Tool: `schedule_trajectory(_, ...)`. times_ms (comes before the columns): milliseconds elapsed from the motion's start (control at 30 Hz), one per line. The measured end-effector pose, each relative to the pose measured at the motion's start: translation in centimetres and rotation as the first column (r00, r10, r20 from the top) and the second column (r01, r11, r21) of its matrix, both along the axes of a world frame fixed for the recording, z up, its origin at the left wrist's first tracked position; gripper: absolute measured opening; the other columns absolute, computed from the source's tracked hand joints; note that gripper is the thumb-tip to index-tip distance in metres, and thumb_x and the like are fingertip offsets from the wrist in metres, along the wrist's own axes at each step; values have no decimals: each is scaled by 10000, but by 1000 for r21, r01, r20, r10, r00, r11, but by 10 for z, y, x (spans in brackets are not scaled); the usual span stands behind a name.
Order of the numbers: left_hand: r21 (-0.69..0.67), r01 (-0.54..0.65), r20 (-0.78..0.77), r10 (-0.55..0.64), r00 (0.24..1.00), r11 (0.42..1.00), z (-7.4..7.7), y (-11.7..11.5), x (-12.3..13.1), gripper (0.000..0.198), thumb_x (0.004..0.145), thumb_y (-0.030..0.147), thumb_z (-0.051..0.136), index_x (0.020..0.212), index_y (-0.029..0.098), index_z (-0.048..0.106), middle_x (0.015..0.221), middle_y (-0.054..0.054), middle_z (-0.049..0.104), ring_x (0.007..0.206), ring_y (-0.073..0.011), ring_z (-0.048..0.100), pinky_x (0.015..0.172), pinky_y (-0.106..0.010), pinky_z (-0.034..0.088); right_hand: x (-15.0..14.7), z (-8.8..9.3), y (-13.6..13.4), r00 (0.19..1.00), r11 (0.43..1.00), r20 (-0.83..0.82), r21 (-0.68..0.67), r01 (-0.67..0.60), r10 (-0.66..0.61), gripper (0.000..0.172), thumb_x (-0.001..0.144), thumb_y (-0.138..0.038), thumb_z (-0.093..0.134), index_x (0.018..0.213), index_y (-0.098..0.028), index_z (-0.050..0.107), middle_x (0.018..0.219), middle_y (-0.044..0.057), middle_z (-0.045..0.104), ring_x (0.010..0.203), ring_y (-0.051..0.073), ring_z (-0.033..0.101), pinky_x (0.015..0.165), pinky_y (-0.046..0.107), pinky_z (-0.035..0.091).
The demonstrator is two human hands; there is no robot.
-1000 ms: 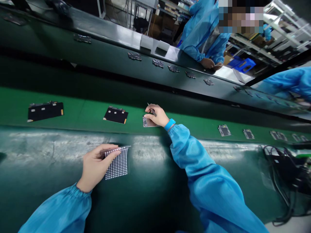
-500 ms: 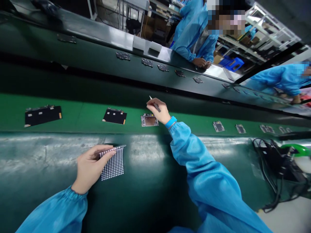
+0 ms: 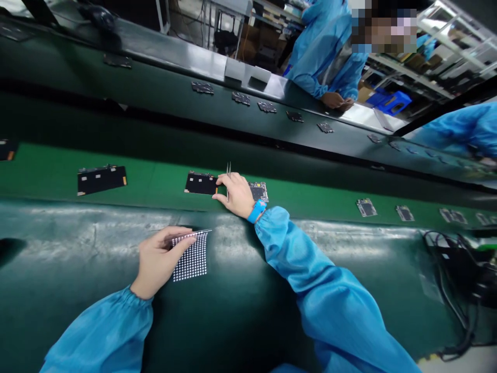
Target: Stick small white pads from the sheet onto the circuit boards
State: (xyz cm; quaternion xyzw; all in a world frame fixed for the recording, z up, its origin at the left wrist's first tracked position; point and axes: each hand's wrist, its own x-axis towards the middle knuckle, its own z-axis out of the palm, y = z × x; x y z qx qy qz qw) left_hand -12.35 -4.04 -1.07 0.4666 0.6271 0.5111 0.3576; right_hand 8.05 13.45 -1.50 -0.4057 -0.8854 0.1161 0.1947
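Our right hand (image 3: 235, 196) holds slim tweezers (image 3: 229, 170) upright, its grip pressed together on them, and sits on the near part of the green conveyor belt (image 3: 155, 178). It lies between a black-covered circuit board (image 3: 201, 183) and a smaller bare circuit board (image 3: 258, 191), touching both or nearly so. Nearer us than the belt, our left hand (image 3: 161, 254) pinches the top edge of a dotted sheet (image 3: 191, 257) in its grip. Beyond the belt, a co-worker's hands (image 3: 337, 100) rest together.
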Motion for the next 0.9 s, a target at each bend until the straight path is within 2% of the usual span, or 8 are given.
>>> schedule_trajectory(100, -8, 10, 13, -10, 1000, 1000, -2, 0, 0, 157, 770, 335, 833, 873, 223, 795, 853, -27, 807, 790, -190, 770, 744, -264, 628, 8, 7, 7, 1000, 1000, -30, 21, -6, 7, 200, 902, -301, 702, 1059, -210, 618, 1107, 121, 680, 1080, 307, 593, 969, 436, 449)
schedule_trajectory(267, -18, 10, -5, -10, 1000, 1000, -5, 3, 0, 131, 768, 314, 822, 863, 227, 798, 836, -15, 804, 753, -179, 757, 698, -252, 604, 19, 8, 31, 980, 982, -88, -48, -185, 180, 387, 825, -364, 793, 1114, -208, 588, 1390, 161, 620, 1294, 350, 553, 1080, 497, 432)
schedule_trajectory(433, -4, 30, 66, -30, 997, 1000, -2, 7, 4, 119, 767, 308, 813, 845, 220, 797, 814, -10, 796, 720, -166, 746, 657, -233, 576, 26, 2, 32, 964, 970, -116, -11, -241, 238, 256, 865, -336, 729, 1041, -214, 589, 1238, 145, 686, 1166, 329, 626, 1030, 515, 478)
schedule_trajectory(500, -5, 30, 105, -29, 994, 1000, -1, 8, 6, 117, 761, 303, 814, 840, 218, 797, 805, -11, 794, 715, -168, 744, 648, -236, 573, 29, 11, 28, 962, 974, -156, 23, -225, 226, 291, 844, -331, 738, 1063, -217, 584, 1199, 138, 685, 1117, 317, 641, 990, 500, 507)
schedule_trajectory(600, -11, 29, 132, -27, 991, 1000, 0, 10, 7, 109, 753, 292, 816, 831, 219, 795, 795, -12, 793, 713, -172, 742, 654, -247, 573, 29, 37, 24, 952, 982, -239, 74, -177, 189, 372, 814, -338, 768, 1105, -220, 569, 1190, 130, 680, 1094, 308, 659, 976, 486, 518)
schedule_trajectory(733, -19, 34, 163, -30, 986, 999, -3, 10, 7, 130, 752, 302, 821, 847, 217, 796, 818, -19, 798, 735, -179, 745, 671, -259, 568, 7, 65, 22, 939, 967, -237, 119, -227, 249, 357, 820, -372, 769, 1078, -225, 569, 1179, 121, 687, 1088, 306, 664, 976, 479, 515)
schedule_trajectory(800, -24, 35, 172, -30, 985, 999, -4, 11, 8, 138, 752, 306, 823, 851, 214, 798, 821, -21, 798, 733, -179, 742, 679, -262, 562, -15, 65, 24, 933, 953, -199, 103, -285, 301, 340, 831, -399, 763, 1050, -224, 570, 1160, 121, 692, 1069, 306, 659, 964, 472, 516)
schedule_trajectory(900, -16, 42, 169, -39, 985, 999, -5, 11, 7, 136, 749, 298, 826, 848, 208, 800, 831, -24, 798, 742, -181, 734, 708, -272, 556, -58, 49, 32, 925, 937, -148, 51, -345, 349, 359, 837, -431, 773, 1041, -220, 567, 1133, 121, 698, 1055, 310, 649, 956, 460, 509)
